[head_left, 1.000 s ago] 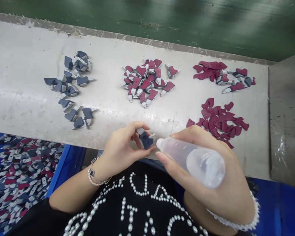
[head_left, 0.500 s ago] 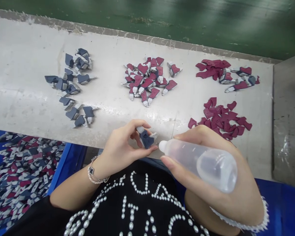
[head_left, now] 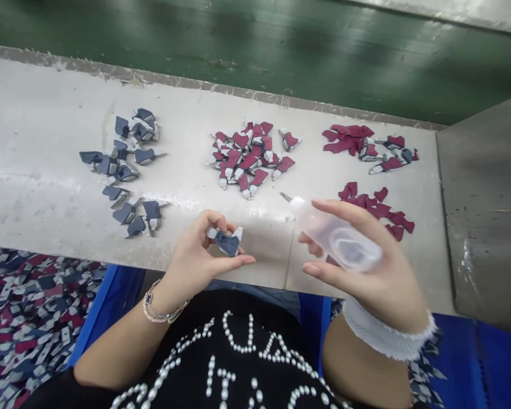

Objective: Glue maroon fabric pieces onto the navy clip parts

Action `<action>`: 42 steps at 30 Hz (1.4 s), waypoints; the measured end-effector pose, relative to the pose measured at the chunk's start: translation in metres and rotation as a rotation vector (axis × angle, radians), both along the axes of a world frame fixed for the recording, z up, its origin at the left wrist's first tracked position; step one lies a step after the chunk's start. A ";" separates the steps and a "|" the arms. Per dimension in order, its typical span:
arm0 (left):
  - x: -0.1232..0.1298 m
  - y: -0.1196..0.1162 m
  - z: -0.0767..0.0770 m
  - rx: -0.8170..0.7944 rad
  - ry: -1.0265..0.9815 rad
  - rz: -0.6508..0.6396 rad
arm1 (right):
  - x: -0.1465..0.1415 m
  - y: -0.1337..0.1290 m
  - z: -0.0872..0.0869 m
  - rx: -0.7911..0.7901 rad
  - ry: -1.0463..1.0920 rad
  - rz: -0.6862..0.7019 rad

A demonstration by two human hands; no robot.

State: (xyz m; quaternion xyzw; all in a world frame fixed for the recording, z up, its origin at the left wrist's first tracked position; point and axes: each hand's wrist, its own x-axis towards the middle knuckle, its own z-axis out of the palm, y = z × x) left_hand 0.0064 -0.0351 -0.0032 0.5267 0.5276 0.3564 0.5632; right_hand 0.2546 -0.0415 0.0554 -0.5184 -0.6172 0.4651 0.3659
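My left hand [head_left: 202,247] is closed on a small dark-blue and white plastic piece [head_left: 227,243], held between the fingers and thumb above the table's front edge. Its recessed dark-blue face is turned up. In my right hand [head_left: 366,250] lies a translucent squeeze bottle [head_left: 336,233] with a white cap and a thin metal tip pointing to the upper left. The bottle is somewhat blurred, and some fingers are hidden behind it. Beyond the two hands sits a heap of white and dark-blue pieces with maroon tops [head_left: 249,156].
Dark-blue and white pieces [head_left: 123,213] lie in groups on the left of the white table [head_left: 38,130]. Loose maroon flat pieces [head_left: 349,138] are at the right. A blue bin [head_left: 96,307] full of mixed pieces stands lower left. A grey panel [head_left: 485,216] borders the right side.
My right hand has drawn the squeeze bottle away from the plastic piece, and its metal tip now shows. My left hand has shifted left with the piece and turned it. The camera view has tilted up.
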 end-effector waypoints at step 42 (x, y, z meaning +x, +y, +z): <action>-0.025 0.004 -0.030 -0.125 0.140 -0.220 | -0.015 0.034 -0.054 -0.033 -0.601 0.004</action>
